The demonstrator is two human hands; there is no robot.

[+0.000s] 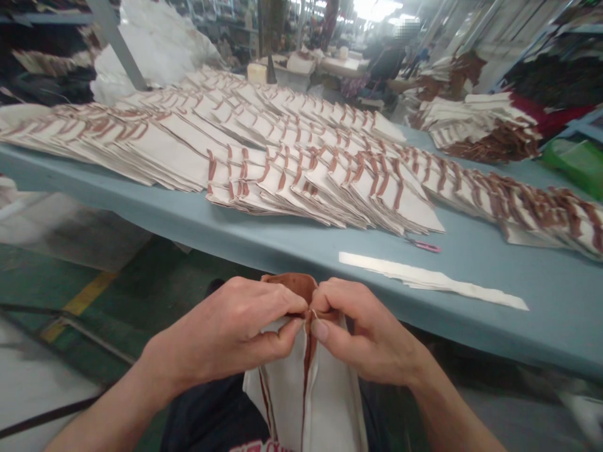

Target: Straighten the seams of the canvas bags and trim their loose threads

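Note:
A cream fabric piece [332,392] with a brown inner side hangs over my lap, its seam running down the middle. At the top of that seam my left hand [235,326] pinches the left edge between thumb and forefinger. Opposite it, my right hand [365,326] pinches the right edge, almost touching the left fingertips. Above the fingers the brown lining [294,284] shows at the open top. My fingers hide the exact spot where the two edges meet.
Overlapping rows of cream and brown pieces [306,182] cover much of the blue table [264,242]. Near its front edge lie white strips [433,279] and a small pink-handled tool [426,246]. More stacked pieces [490,125] and a green bag [572,163] are at the right. Someone [386,63] is farther back.

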